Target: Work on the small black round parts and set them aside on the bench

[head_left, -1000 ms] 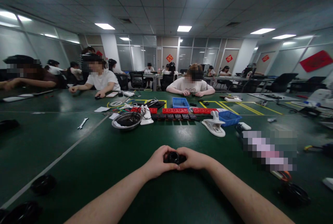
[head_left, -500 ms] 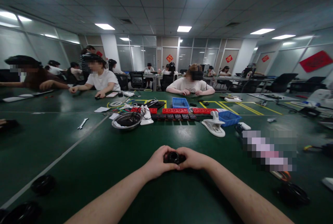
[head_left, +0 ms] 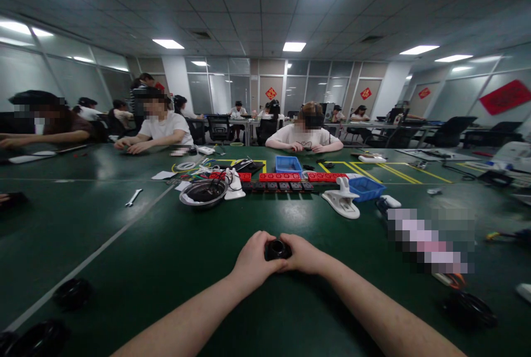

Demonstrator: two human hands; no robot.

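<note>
Both my hands are wrapped round a small black ring-shaped part [head_left: 276, 249] with a round opening in its middle, just over the green table in front of me. My left hand [head_left: 257, 257] grips it from the left, thumb along its near side. From the right, my right hand [head_left: 302, 254] closes on it, and the thumbs meet at the front. The fingers hide its outer edge, and its exact kind is not clear. Similar black round parts lie at the lower left [head_left: 72, 294] and a black coil-like part [head_left: 469, 309] lies at the lower right.
Beyond my hands stand a metal bowl [head_left: 203, 193], white clip bases [head_left: 342, 202], red power strips [head_left: 280, 177] and blue bins [head_left: 366, 187]. A wrench [head_left: 134, 197] lies at the left. Co-workers [head_left: 305, 130] sit across the green table [head_left: 207, 246].
My hands have shifted slightly round the black part, the right hand turning a little and covering its right side more. Across the table at the left, a co-worker's hands have come together.
</note>
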